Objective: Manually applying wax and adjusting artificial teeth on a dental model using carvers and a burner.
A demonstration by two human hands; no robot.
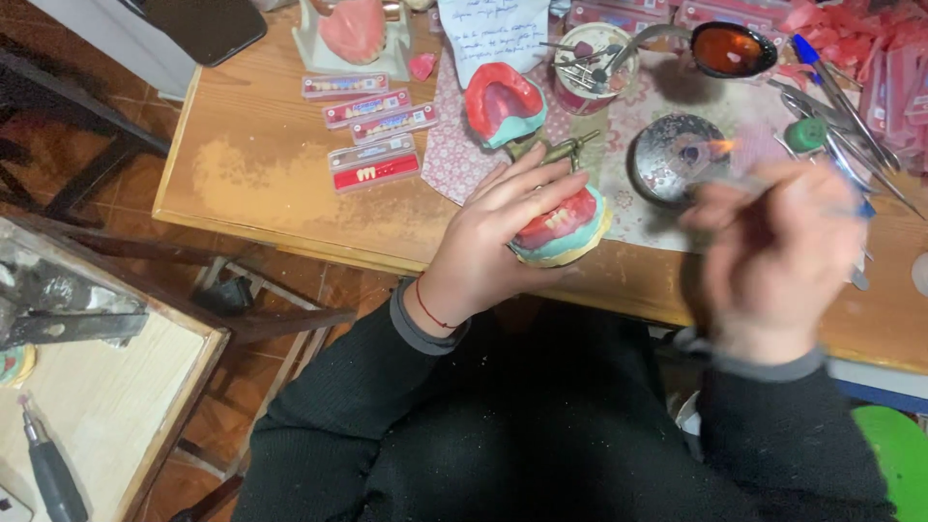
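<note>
Wax denture on a teal cast in one hand, thin tool in the other, lots of clutter around

The left hand (493, 242) has its grip clamped on a red wax denture with white teeth on a teal plaster cast (564, 227), dead centre over the wooden surface (261, 174). The right hand (778, 256) at 3 o'clock is blurred, grip closed round a thin metal tool (749, 182) whose tip sits at a small flame (720, 147) over the round metal burner dish (674, 159). At 12 o'clock a second red-and-teal cast (503, 101) and a tub of burs (593, 63). Long clear tooth-card packs with red backing (372, 126) lie in a row at 10 o'clock.
</note>
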